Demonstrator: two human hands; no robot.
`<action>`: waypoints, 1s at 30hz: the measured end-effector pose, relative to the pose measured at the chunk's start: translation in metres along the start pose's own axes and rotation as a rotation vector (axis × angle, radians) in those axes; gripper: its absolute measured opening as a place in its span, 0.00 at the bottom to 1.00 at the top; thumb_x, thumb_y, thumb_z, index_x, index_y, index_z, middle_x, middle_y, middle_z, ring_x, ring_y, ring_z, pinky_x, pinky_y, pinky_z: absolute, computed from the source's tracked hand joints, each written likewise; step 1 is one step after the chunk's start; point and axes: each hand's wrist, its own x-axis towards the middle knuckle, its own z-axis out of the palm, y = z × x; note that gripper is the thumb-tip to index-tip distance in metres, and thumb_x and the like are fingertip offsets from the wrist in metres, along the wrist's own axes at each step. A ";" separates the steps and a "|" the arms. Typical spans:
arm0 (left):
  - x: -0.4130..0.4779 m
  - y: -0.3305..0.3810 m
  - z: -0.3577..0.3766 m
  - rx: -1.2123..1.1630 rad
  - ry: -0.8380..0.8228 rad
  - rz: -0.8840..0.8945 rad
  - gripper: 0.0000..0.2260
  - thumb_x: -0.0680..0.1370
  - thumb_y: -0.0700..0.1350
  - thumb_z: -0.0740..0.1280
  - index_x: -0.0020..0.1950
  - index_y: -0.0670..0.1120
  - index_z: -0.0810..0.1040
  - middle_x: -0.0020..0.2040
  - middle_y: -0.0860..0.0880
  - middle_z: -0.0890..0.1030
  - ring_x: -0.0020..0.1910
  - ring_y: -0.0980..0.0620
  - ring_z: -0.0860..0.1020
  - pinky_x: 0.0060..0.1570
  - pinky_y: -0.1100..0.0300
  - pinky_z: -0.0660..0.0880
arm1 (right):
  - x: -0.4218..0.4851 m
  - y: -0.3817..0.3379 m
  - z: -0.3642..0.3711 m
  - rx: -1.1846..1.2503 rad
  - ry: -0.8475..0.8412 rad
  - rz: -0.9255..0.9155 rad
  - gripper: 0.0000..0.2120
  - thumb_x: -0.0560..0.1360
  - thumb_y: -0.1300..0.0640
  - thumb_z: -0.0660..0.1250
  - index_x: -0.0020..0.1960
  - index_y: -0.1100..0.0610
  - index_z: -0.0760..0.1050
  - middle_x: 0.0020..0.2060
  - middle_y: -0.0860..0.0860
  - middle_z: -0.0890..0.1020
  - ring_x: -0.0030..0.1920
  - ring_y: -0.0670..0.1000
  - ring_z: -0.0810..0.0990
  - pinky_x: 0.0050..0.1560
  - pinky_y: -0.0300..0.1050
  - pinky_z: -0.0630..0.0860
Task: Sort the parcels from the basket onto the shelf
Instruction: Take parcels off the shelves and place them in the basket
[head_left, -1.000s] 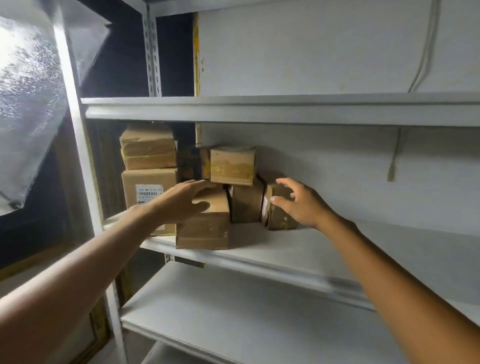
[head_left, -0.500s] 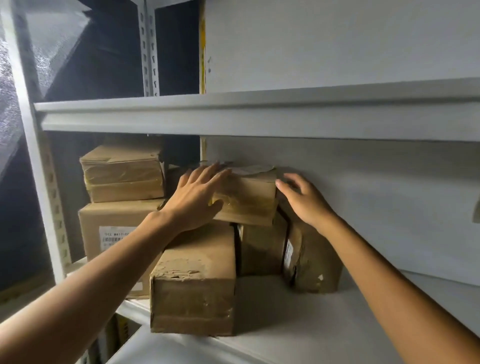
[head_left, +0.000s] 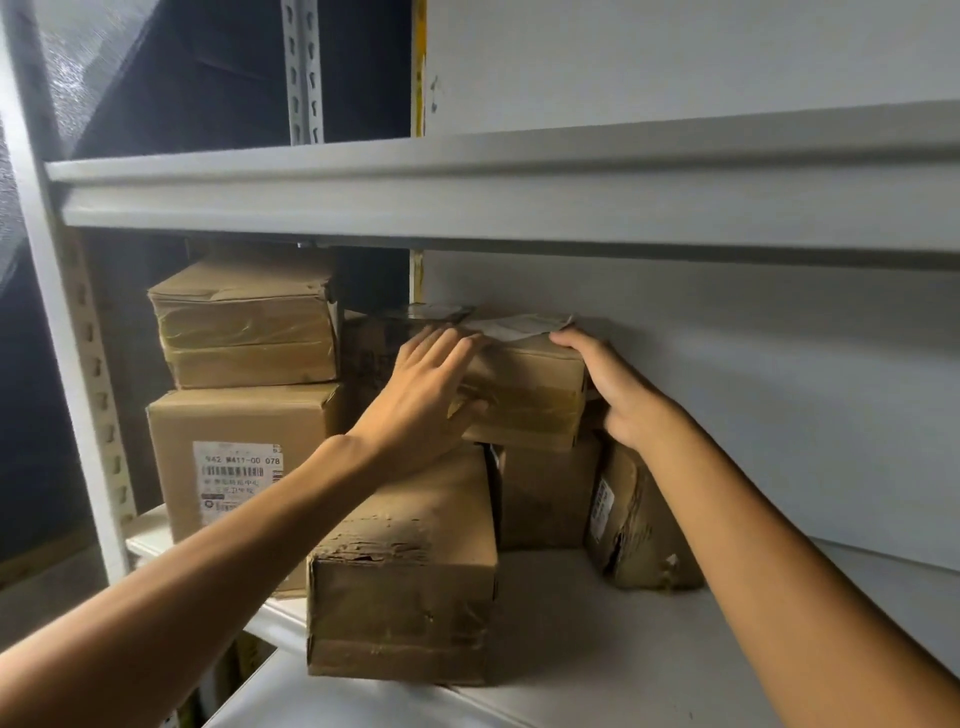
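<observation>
A dented front box (head_left: 400, 592) stands nearest, at the front edge of the shelf (head_left: 597, 649). Behind it are a plain box (head_left: 545, 493) and, to the right, a crumpled parcel (head_left: 634, 525) leaning against that box. A small box (head_left: 530, 395) sits on top of the plain box, between both hands. The left hand (head_left: 421, 395) presses its left face, fingers straight and close together. The right hand (head_left: 618, 395) cups its right end, fingers bent around the corner. Further left, a taped box (head_left: 244, 322) rests on a labelled box (head_left: 234, 441), and a dark parcel (head_left: 374, 343) lies deep behind.
</observation>
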 end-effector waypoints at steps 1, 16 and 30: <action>-0.002 0.002 0.000 -0.046 -0.009 -0.020 0.28 0.75 0.45 0.70 0.73 0.43 0.65 0.69 0.45 0.70 0.71 0.44 0.64 0.73 0.50 0.59 | -0.002 0.000 0.002 0.000 0.006 0.000 0.21 0.71 0.39 0.67 0.57 0.53 0.78 0.54 0.53 0.81 0.56 0.54 0.76 0.63 0.53 0.69; -0.028 0.015 -0.045 -0.145 0.111 0.176 0.24 0.75 0.40 0.70 0.70 0.40 0.70 0.68 0.41 0.71 0.72 0.41 0.64 0.70 0.46 0.66 | -0.079 -0.006 0.015 0.101 0.121 -0.108 0.35 0.67 0.43 0.70 0.71 0.53 0.67 0.61 0.55 0.78 0.62 0.57 0.75 0.61 0.53 0.74; -0.072 0.013 -0.036 -0.702 0.141 -0.164 0.12 0.80 0.51 0.62 0.61 0.54 0.79 0.72 0.50 0.69 0.71 0.55 0.63 0.68 0.54 0.66 | -0.119 0.016 0.048 0.035 0.222 -0.124 0.31 0.74 0.44 0.68 0.73 0.42 0.61 0.64 0.48 0.74 0.58 0.48 0.75 0.56 0.49 0.76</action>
